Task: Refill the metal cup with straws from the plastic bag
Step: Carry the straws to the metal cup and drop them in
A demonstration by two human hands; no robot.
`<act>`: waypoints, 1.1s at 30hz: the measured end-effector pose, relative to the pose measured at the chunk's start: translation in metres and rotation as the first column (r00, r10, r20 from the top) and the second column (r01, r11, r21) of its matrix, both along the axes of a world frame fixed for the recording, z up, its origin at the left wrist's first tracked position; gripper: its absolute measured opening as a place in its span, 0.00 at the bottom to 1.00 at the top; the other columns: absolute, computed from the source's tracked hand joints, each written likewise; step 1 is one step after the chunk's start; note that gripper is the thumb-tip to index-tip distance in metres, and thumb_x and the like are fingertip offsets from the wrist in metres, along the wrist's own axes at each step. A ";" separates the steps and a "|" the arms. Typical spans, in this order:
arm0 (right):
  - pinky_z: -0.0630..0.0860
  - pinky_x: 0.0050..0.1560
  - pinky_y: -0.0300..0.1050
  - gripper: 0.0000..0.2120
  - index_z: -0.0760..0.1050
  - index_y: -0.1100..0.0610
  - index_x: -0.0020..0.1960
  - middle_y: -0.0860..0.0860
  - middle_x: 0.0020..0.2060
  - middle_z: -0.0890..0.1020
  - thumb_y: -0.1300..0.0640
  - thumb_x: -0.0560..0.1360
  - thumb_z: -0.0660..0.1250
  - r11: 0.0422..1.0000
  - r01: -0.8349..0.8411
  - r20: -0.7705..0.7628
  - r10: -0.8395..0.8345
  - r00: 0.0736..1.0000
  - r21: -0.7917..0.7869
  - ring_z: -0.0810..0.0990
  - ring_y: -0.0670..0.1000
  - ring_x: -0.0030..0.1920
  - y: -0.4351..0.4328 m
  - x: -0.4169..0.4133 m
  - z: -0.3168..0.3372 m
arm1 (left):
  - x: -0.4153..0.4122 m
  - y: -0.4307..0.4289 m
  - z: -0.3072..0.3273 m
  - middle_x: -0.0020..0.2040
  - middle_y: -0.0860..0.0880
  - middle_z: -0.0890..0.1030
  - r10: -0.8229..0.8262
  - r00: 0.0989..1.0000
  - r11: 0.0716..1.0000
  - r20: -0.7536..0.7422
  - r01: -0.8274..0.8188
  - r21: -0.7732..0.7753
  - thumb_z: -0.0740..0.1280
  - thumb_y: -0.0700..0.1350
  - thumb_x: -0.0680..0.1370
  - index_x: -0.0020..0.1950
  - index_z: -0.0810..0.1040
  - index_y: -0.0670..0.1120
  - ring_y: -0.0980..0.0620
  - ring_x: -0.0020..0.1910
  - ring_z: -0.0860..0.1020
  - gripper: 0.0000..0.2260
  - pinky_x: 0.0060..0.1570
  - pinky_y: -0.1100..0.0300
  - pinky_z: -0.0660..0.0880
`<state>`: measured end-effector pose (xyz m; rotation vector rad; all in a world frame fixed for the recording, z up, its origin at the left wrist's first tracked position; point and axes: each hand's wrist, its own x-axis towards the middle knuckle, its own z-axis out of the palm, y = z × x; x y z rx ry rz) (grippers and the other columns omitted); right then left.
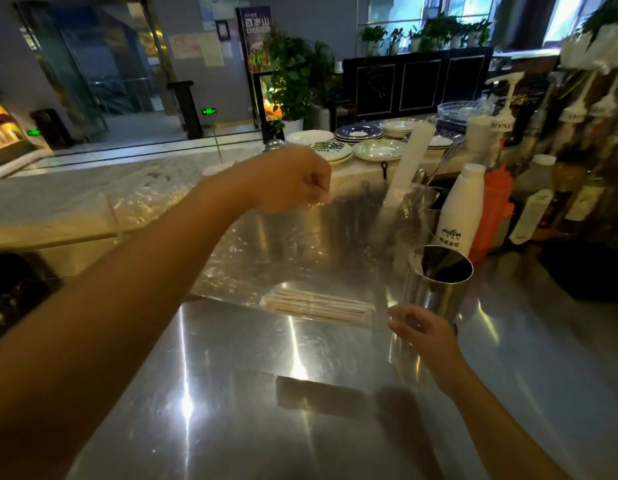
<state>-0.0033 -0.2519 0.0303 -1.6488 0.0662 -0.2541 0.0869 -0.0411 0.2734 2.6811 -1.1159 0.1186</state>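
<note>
Left hand [293, 181]: raised, fingers pinched together on top edge of clear plastic bag [266, 237]. Wrapped straws [318, 306]: bundle lying low in bag, above steel counter [231, 393]. Right hand [421, 330]: fingers loosely apart, at bag's corner. Metal cup [435, 282]: upright, just behind right hand.

Counter [231, 393], lower centre: brushed metal, glossy, streaked with glare. Metal cup [437, 285], right of centre: polished steel, mirror-smooth outside, dark inside. Plastic bag [252, 244], centre: clear film, crinkled, shiny. Straws [318, 308], centre, inside the bag: pale paper-like wrappers, matt. White bottle [461, 213], right: smooth plastic, satin. Orange bottle [492, 216], right: matt plastic. Plates [378, 148], upper centre: glazed ceramic, glossy.
</note>
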 end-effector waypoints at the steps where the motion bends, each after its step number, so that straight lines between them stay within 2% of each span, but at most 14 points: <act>1: 0.75 0.36 0.29 0.12 0.79 0.48 0.41 0.43 0.36 0.83 0.65 0.69 0.69 0.999 0.031 0.021 -0.032 0.999 0.039 0.81 0.39 0.39 -0.001 0.001 0.003 | 0.001 -0.003 0.008 0.37 0.52 0.77 -0.018 1.000 1.000 0.007 0.018 -0.009 0.64 0.42 0.76 0.44 0.77 0.44 0.54 0.39 0.77 0.04 0.43 0.62 0.72; 3: 0.75 0.32 0.30 0.10 0.79 0.50 0.42 0.47 0.36 0.83 0.65 0.70 0.69 0.994 0.086 0.050 -0.090 0.995 0.065 0.80 0.39 0.34 -0.005 0.002 0.012 | 0.004 -0.010 0.022 0.36 0.53 0.77 -0.045 0.999 0.999 0.022 0.046 -0.016 0.64 0.42 0.76 0.45 0.77 0.44 0.58 0.38 0.77 0.03 0.40 0.66 0.70; 5: 0.75 0.30 0.31 0.09 0.78 0.50 0.41 0.49 0.35 0.82 0.64 0.71 0.68 0.988 0.139 0.100 -0.146 0.984 0.073 0.79 0.40 0.31 -0.010 0.002 0.021 | 0.008 -0.018 0.032 0.36 0.55 0.77 -0.052 0.997 0.998 0.055 0.054 -0.041 0.65 0.43 0.76 0.43 0.77 0.46 0.60 0.37 0.77 0.03 0.39 0.67 0.70; 8: 0.76 0.34 0.30 0.10 0.78 0.50 0.40 0.47 0.35 0.82 0.65 0.72 0.66 0.971 0.223 0.209 -0.236 0.949 0.083 0.79 0.39 0.34 -0.021 -0.002 0.038 | 0.011 -0.033 0.044 0.35 0.55 0.76 -0.074 0.990 0.991 0.121 0.086 -0.101 0.65 0.43 0.76 0.42 0.76 0.48 0.59 0.37 0.77 0.04 0.38 0.65 0.70; 12: 0.76 0.34 0.31 0.08 0.77 0.52 0.41 0.49 0.37 0.81 0.64 0.72 0.65 0.950 0.301 0.286 -0.312 0.906 0.082 0.79 0.41 0.35 -0.046 -0.016 0.053 | 0.011 -0.061 0.056 0.37 0.50 0.78 -0.137 0.971 0.977 0.194 0.165 -0.136 0.64 0.44 0.76 0.45 0.77 0.43 0.54 0.37 0.78 0.06 0.42 0.63 0.73; 15: 0.76 0.33 0.33 0.08 0.78 0.52 0.42 0.49 0.37 0.81 0.63 0.72 0.65 0.929 0.363 0.327 -0.366 0.872 0.072 0.78 0.44 0.35 -0.066 -0.033 0.060 | 0.004 -0.086 0.064 0.38 0.49 0.79 -0.219 0.942 0.954 0.253 0.261 -0.147 0.64 0.44 0.76 0.45 0.78 0.43 0.62 0.35 0.76 0.06 0.38 0.69 0.71; 18: 0.76 0.33 0.35 0.08 0.78 0.50 0.42 0.47 0.37 0.81 0.63 0.72 0.66 0.899 0.431 0.353 -0.427 0.832 0.073 0.78 0.45 0.36 -0.087 -0.053 0.063 | -0.003 -0.112 0.068 0.34 0.55 0.76 -0.287 0.921 0.925 0.263 0.338 -0.175 0.65 0.45 0.76 0.44 0.78 0.42 0.68 0.30 0.75 0.07 0.32 0.77 0.70; 22: 0.76 0.34 0.35 0.07 0.78 0.51 0.44 0.51 0.39 0.81 0.62 0.73 0.65 0.850 0.525 0.365 -0.502 0.784 0.040 0.79 0.47 0.38 -0.113 -0.084 0.064 | -0.014 -0.150 0.067 0.34 0.57 0.75 -0.378 0.877 0.882 0.298 0.439 -0.170 0.65 0.45 0.76 0.45 0.78 0.41 0.63 0.32 0.74 0.07 0.37 0.70 0.70; 25: 0.77 0.35 0.34 0.08 0.78 0.49 0.44 0.46 0.38 0.82 0.61 0.74 0.64 0.798 0.603 0.367 -0.566 0.738 0.017 0.79 0.46 0.38 -0.130 -0.108 0.066 | -0.025 -0.177 0.068 0.37 0.50 0.78 -0.454 0.837 0.839 0.305 0.516 -0.170 0.65 0.45 0.76 0.45 0.78 0.42 0.56 0.36 0.76 0.07 0.42 0.63 0.73; 28: 0.76 0.36 0.31 0.08 0.77 0.46 0.44 0.44 0.39 0.82 0.59 0.74 0.64 0.732 0.681 0.370 -0.631 0.682 -0.008 0.79 0.44 0.39 -0.144 -0.131 0.070 | -0.037 -0.203 0.069 0.39 0.50 0.78 -0.510 0.794 0.796 0.330 0.582 -0.169 0.65 0.46 0.76 0.45 0.78 0.44 0.55 0.37 0.76 0.06 0.43 0.62 0.71; 33: 0.76 0.36 0.32 0.05 0.77 0.53 0.46 0.51 0.41 0.80 0.61 0.74 0.64 0.628 0.778 0.376 -0.718 0.585 -0.012 0.78 0.44 0.38 -0.161 -0.163 0.077 | -0.053 -0.236 0.072 0.41 0.45 0.80 -0.584 0.731 0.726 0.354 0.665 -0.175 0.65 0.46 0.76 0.47 0.78 0.40 0.50 0.41 0.78 0.09 0.47 0.57 0.73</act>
